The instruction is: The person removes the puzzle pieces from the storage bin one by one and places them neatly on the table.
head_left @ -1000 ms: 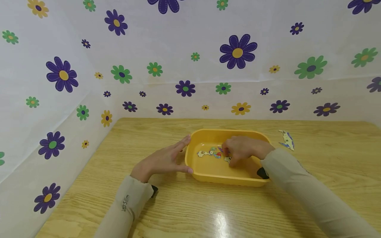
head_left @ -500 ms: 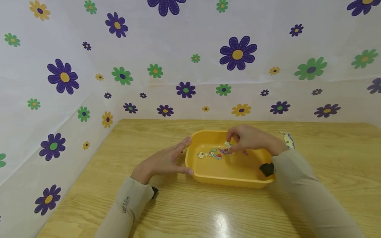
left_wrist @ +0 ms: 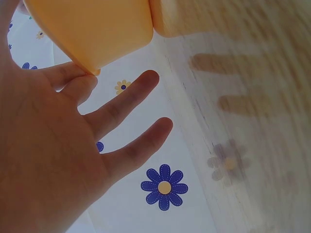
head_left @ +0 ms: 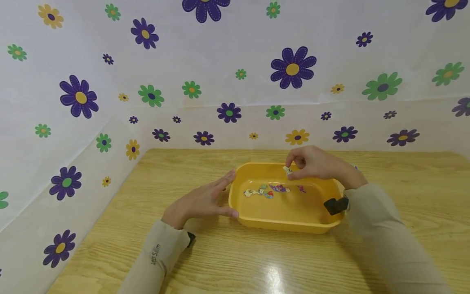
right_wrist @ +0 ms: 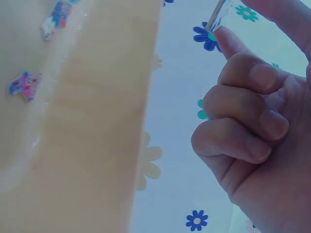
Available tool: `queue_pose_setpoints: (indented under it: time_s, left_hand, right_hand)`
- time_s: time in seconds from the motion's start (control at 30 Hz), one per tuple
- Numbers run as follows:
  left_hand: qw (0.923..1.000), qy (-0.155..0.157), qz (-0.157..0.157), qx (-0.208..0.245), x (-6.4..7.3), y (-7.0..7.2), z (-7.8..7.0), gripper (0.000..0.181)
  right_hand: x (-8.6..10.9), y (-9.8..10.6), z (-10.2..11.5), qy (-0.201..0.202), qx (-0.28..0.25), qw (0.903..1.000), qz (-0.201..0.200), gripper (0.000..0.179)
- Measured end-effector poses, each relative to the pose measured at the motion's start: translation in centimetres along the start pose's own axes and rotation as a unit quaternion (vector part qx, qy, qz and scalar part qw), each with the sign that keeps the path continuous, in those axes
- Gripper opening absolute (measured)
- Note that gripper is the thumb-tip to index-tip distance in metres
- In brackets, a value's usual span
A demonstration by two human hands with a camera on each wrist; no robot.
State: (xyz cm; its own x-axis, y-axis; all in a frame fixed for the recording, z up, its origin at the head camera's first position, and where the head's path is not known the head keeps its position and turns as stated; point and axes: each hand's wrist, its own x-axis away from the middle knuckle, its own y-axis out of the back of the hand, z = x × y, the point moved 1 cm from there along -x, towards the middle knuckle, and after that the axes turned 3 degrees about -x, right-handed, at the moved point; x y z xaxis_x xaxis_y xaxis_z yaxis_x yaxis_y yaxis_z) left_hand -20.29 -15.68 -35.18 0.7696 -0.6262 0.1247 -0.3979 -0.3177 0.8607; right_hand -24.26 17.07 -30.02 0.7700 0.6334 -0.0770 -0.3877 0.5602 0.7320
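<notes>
A yellow plastic tray [head_left: 282, 226] sits on the table, with several small flat printed cutout pieces inside. My left hand [head_left: 200, 203] spreads its fingers at the tray's left end, touching the rim with fingertips and thumb; in the left wrist view two straight fingers hang free beside the wall. Over the tray's back rim, my right hand [head_left: 315, 165] pinches a small pale cutout piece [head_left: 287, 170] between thumb and index finger. The right wrist view shows this piece [right_wrist: 219, 13] edge-on, the other fingers curled into the palm. Below lie a cream piece [head_left: 249, 192] and a purple-red piece [head_left: 279, 188].
A red-and-blue piece [head_left: 269, 195] and a small purple piece [head_left: 301, 188] lie in the tray. Behind the right wrist, only a bit of another piece [head_left: 355, 167] shows on the wooden table [head_left: 220, 261]. A flower-patterned white sheet [head_left: 220, 61] stands behind and left.
My right hand has risen from the tray floor toward the back rim, bringing up the pale piece and uncovering purple pieces below. My left hand has stayed at the left end.
</notes>
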Motion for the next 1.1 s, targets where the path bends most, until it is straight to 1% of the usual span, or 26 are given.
queue_pose_setpoints:
  time_s: [0.2, 0.4, 0.63, 0.87, 1.1]
  left_hand:
    - [1.0, 0.0, 0.002, -0.004, -0.1, -0.1, 0.0, 0.113]
    - [0.9999, 0.001, -0.002, -0.011, 0.0, 0.0, 0.0, 0.113]
    - [1.0, 0.002, -0.002, -0.003, 0.0, -0.1, -0.1, 0.114]
    - [1.0, -0.005, -0.005, -0.002, 0.0, -0.1, 0.0, 0.114]
    - [0.9999, -0.001, -0.003, -0.011, -0.1, -0.1, 0.0, 0.113]
  right_hand:
    - [0.2, 0.9, 0.6, -0.012, 0.018, 0.9997, -0.013, 0.023]
    - [1.0, 1.9, 0.4, -0.021, 0.022, 0.9991, -0.03, 0.025]
    - [2.4, 3.0, -0.7, -0.038, 0.013, 0.9982, -0.043, 0.024]
    - [3.6, 3.7, -1.6, -0.052, 0.045, 0.9964, -0.05, 0.025]
    - [5.0, 4.6, -3.1, -0.065, 0.055, 0.9944, -0.063, 0.026]
